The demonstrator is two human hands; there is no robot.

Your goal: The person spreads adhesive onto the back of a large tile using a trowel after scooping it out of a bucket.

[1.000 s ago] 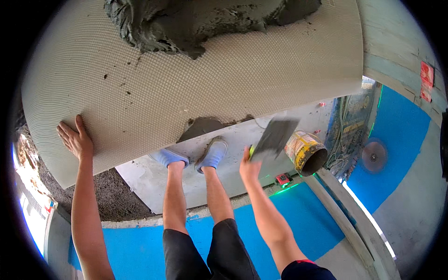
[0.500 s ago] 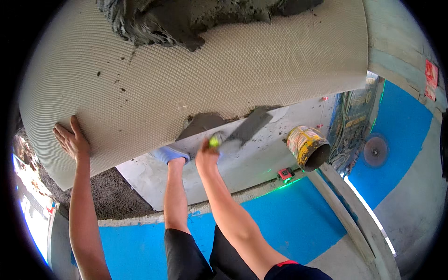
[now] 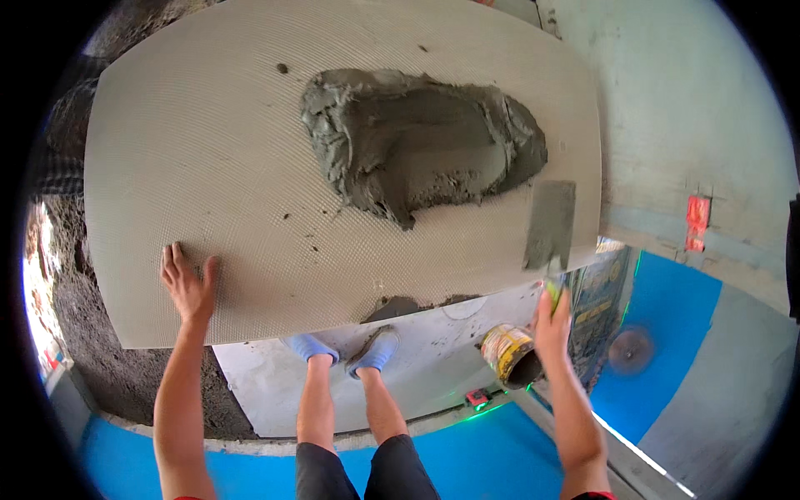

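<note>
A large tile point(image 3: 217, 167), its textured back showing, stands in front of me. On its upper middle sits a thick mound of grey mortar point(image 3: 433, 142), hollowed in the centre. My left hand point(image 3: 190, 287) lies with fingers spread on the tile's lower left. My right hand point(image 3: 551, 321) is closed round the yellow-green handle of a trowel point(image 3: 550, 225). The trowel's flat rectangular blade, smeared grey, is over the tile's lower right part. A smear of mortar point(image 3: 396, 308) clings to the tile's near edge.
My feet in blue shoes point(image 3: 375, 350) stand on a pale slab point(image 3: 267, 392). Right of them are a yellow bucket point(image 3: 510, 354) and a small red laser level point(image 3: 477, 398) casting green lines. Rough dark mortar point(image 3: 167, 392) covers ground at left. A round fan-like blur point(image 3: 631, 350) shows at right.
My right hand has carried the trowel from beside my feet up and right, to the tile's right part. My view has shifted, showing the whole mortar mound. The left hand stays on the tile.
</note>
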